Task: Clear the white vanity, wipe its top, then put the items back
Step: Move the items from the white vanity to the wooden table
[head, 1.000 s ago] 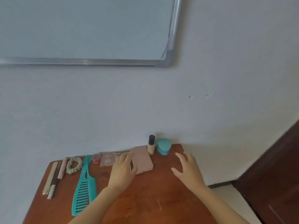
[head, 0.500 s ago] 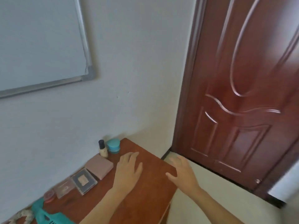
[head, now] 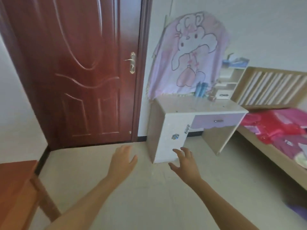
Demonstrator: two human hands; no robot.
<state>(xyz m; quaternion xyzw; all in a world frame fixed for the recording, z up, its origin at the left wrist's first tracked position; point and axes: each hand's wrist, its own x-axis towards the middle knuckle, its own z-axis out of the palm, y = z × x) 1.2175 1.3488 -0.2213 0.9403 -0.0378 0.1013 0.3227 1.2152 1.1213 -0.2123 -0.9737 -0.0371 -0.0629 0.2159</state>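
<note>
My left hand (head: 123,161) is stretched out in front of me, palm down, fingers straight and close together, holding nothing. My right hand (head: 184,163) is beside it and apart from it, fingers spread and a little bent, also holding nothing. Both hang over the pale floor (head: 149,196) and touch nothing.

The vanity (head: 199,107) stands beyond my hands against the far wall, just right of the door (head: 74,72), out of my reach. Seen from here, my right fingertips overlap the lower edge of its white cupboard door (head: 172,135), though the hand is well short of it. A purple drawer (head: 217,121) sits under the right half of the top. Two blue bottles (head: 201,89) stand upright near the back edge of the top, towards its right. A small reddish jar (head: 212,97) is just to their right, too blurred to tell more. A pink cloth (head: 191,55) with a cartoon figure hangs down to the back edge. White shelves (head: 229,80) rise at the back right corner.

A bed (head: 274,130) with red bedding lies just right of the vanity. A corner of a brown table (head: 15,188) shows at my lower left
</note>
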